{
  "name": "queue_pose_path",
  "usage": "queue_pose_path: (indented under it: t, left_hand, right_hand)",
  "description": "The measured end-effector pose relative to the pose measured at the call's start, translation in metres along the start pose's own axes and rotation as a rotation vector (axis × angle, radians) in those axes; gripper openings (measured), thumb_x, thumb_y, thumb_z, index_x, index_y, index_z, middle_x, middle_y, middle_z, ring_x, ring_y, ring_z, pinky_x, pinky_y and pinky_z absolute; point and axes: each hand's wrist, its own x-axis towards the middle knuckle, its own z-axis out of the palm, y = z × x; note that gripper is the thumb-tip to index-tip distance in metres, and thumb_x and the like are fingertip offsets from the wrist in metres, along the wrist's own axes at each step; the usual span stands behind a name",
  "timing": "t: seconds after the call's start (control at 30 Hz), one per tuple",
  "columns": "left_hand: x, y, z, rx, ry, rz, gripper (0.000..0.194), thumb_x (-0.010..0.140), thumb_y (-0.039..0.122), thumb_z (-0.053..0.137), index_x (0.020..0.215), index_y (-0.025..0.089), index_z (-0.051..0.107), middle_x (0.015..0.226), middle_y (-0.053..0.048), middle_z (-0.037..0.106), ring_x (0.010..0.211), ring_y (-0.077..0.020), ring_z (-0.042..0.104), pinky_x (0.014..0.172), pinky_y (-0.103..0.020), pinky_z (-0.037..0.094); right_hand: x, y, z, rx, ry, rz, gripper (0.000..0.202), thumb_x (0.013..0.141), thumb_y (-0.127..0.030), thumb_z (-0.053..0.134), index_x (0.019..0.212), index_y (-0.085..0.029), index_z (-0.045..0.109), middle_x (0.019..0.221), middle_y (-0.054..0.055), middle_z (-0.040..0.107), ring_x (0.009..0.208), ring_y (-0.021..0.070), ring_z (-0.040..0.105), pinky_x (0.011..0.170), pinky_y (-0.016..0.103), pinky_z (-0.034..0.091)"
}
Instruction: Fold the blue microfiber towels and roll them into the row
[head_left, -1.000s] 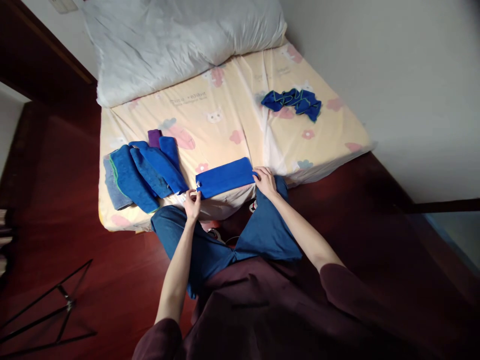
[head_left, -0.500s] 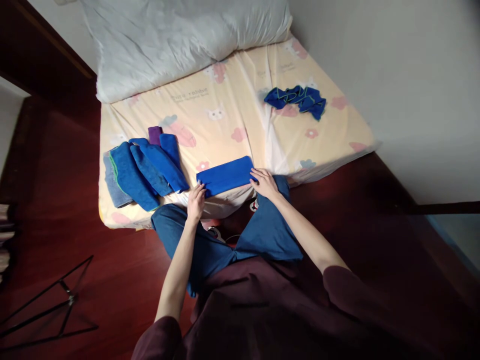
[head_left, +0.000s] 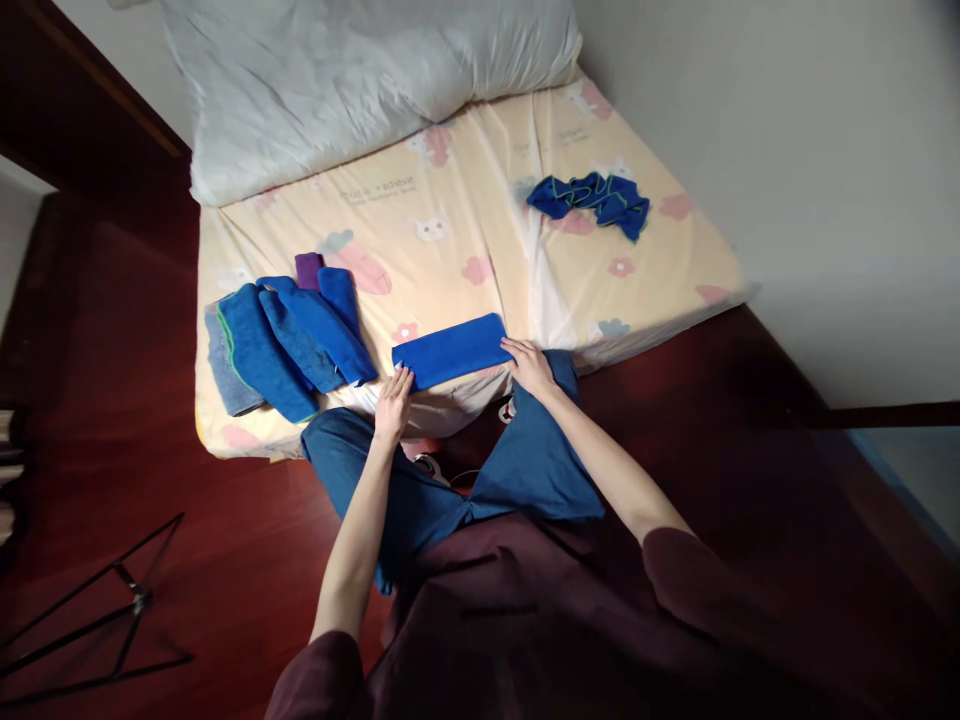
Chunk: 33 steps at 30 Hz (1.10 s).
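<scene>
A blue towel (head_left: 454, 350), folded into a flat long strip, lies along the near edge of the bed. At its near left corner my left hand (head_left: 394, 400) is closed with the fingertips on the cloth, next to a small white tag. My right hand (head_left: 531, 366) grips the near right corner, its thumb hidden from view. To the left lie several folded towels, among them a blue one with green edging (head_left: 262, 350), a grey one (head_left: 231, 365) and a purple one (head_left: 308, 270). A crumpled dark blue cloth with green edging (head_left: 592, 200) rests at the far right.
The bed (head_left: 450, 215) has a pale sheet with rabbit and carrot prints. A large white pillow or quilt (head_left: 360, 80) covers its far side. A wall (head_left: 750, 130) borders the right. Black tripod legs (head_left: 112, 610) stand on the red floor at lower left.
The towel stays in place, with its surface slightly flatter near the edge. My right hand has shifted slightly outward at the right corner, and my left hand has barely moved.
</scene>
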Motion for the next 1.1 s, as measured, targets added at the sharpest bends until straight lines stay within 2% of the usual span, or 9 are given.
queue_pose_path:
  t: [0.13, 0.23, 0.33, 0.4, 0.53, 0.63, 0.7, 0.93, 1.1]
  left_hand:
    - [-0.011, -0.001, -0.005, 0.023, -0.058, 0.026, 0.061, 0.086, 0.007, 0.049, 0.144, 0.018, 0.063, 0.155, -0.015, 0.057, 0.15, -0.032, 0.048, 0.126, -0.058, 0.039]
    - [-0.016, -0.001, -0.009, -0.021, -0.077, 0.032, 0.063, 0.082, 0.005, 0.049, 0.142, 0.018, 0.065, 0.152, -0.014, 0.06, 0.148, -0.0308, 0.051, 0.125, -0.056, 0.041]
    - [-0.014, 0.0, -0.011, -0.104, -0.035, -0.012, 0.065, 0.08, 0.004, 0.048, 0.141, 0.018, 0.065, 0.146, -0.013, 0.064, 0.144, -0.0289, 0.054, 0.124, -0.053, 0.043]
    - [-0.011, 0.002, -0.012, -0.145, 0.017, -0.074, 0.06, 0.084, 0.006, 0.048, 0.141, 0.018, 0.064, 0.141, -0.014, 0.066, 0.138, -0.0294, 0.058, 0.12, -0.052, 0.047]
    - [-0.009, 0.006, -0.01, -0.223, 0.136, -0.203, 0.041, 0.101, 0.025, 0.048, 0.138, 0.017, 0.063, 0.127, -0.017, 0.069, 0.114, -0.029, 0.069, 0.101, -0.046, 0.057]
    - [-0.008, 0.007, -0.006, -0.262, 0.182, -0.305, 0.043, 0.106, 0.041, 0.048, 0.139, 0.016, 0.061, 0.11, -0.015, 0.071, 0.09, -0.0248, 0.071, 0.089, -0.042, 0.058]
    - [-0.006, 0.007, -0.003, -0.27, 0.196, -0.359, 0.046, 0.107, 0.046, 0.047, 0.139, 0.015, 0.06, 0.103, -0.013, 0.071, 0.083, -0.0237, 0.069, 0.087, -0.041, 0.058]
    - [0.004, 0.003, -0.003, -0.292, 0.255, -0.558, 0.037, 0.104, 0.04, 0.051, 0.125, 0.013, 0.067, 0.108, -0.017, 0.074, 0.104, -0.0319, 0.072, 0.099, -0.045, 0.055]
    - [0.003, 0.006, -0.006, -0.272, 0.225, -0.629, 0.033, 0.101, 0.035, 0.054, 0.121, 0.013, 0.069, 0.102, -0.016, 0.076, 0.1, -0.0318, 0.073, 0.098, -0.045, 0.055]
  right_hand:
    - [-0.014, 0.001, -0.009, 0.014, -0.019, 0.003, 0.048, 0.089, -0.007, 0.056, 0.131, -0.019, 0.075, 0.141, 0.007, 0.071, 0.129, 0.0274, 0.065, 0.117, 0.049, 0.052]
    - [-0.02, 0.002, -0.016, 0.047, -0.038, 0.035, 0.048, 0.087, -0.008, 0.059, 0.13, -0.024, 0.075, 0.135, 0.006, 0.074, 0.126, 0.0267, 0.067, 0.114, 0.047, 0.054]
    - [-0.017, 0.003, -0.019, 0.073, -0.045, 0.076, 0.05, 0.087, -0.009, 0.059, 0.131, -0.026, 0.073, 0.134, 0.005, 0.074, 0.125, 0.027, 0.068, 0.111, 0.046, 0.056]
    - [-0.012, 0.004, -0.019, 0.105, -0.036, 0.101, 0.047, 0.09, -0.013, 0.059, 0.133, -0.027, 0.072, 0.132, 0.005, 0.074, 0.119, 0.0269, 0.07, 0.106, 0.045, 0.058]
    - [-0.007, 0.008, -0.015, 0.155, 0.008, 0.192, 0.038, 0.098, -0.032, 0.06, 0.133, -0.021, 0.069, 0.118, 0.01, 0.077, 0.1, 0.0278, 0.073, 0.095, 0.043, 0.061]
    - [-0.006, 0.009, -0.011, 0.137, 0.029, 0.236, 0.042, 0.101, -0.04, 0.058, 0.135, -0.018, 0.068, 0.114, 0.013, 0.077, 0.103, 0.0307, 0.073, 0.095, 0.044, 0.059]
    - [-0.005, 0.009, -0.009, 0.111, 0.027, 0.26, 0.043, 0.102, -0.042, 0.056, 0.137, -0.019, 0.067, 0.117, 0.014, 0.077, 0.108, 0.0323, 0.072, 0.097, 0.045, 0.059]
    - [0.005, -0.002, -0.009, 0.102, -0.002, 0.361, 0.04, 0.103, -0.044, 0.057, 0.137, -0.025, 0.066, 0.115, 0.009, 0.079, 0.11, 0.0325, 0.072, 0.098, 0.047, 0.057]
    - [0.01, -0.008, -0.009, 0.05, -0.021, 0.417, 0.034, 0.102, -0.044, 0.061, 0.131, -0.026, 0.068, 0.113, 0.008, 0.08, 0.111, 0.0311, 0.072, 0.094, 0.044, 0.057]
